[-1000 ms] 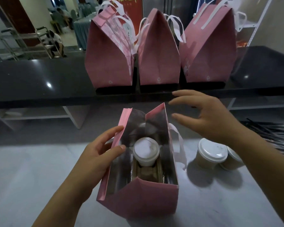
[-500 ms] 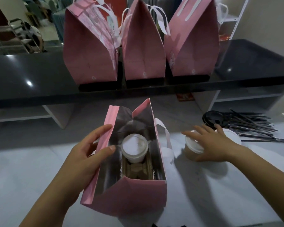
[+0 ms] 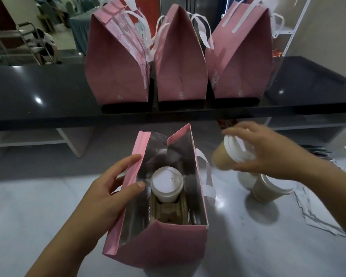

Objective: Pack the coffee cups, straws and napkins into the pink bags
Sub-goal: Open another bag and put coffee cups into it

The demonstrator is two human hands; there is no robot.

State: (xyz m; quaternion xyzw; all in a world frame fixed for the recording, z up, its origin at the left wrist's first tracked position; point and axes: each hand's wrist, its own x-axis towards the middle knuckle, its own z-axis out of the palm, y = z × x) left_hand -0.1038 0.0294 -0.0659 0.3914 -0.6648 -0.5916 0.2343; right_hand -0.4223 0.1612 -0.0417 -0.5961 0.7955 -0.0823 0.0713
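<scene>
The left hand (image 3: 110, 188) pinched the open pink bag's (image 3: 158, 244) left wall, thumb inside, holding the mouth wide. The right hand (image 3: 268, 154) gripped a lidded coffee cup (image 3: 228, 154) by its rim, tilted, in the air just right of the bag. One cup (image 3: 166, 183) already sat in the cardboard carrier (image 3: 168, 213). Levelling the held cup before lowering it into the near slot would likely prevent spilling.

The open bag (image 3: 160, 248) is showing matt pink paper outside and shiny silver foil lining inside. The counter (image 3: 38, 90) is gleaming glossy black; cup lids (image 3: 166, 181) are looking smooth white plastic.
</scene>
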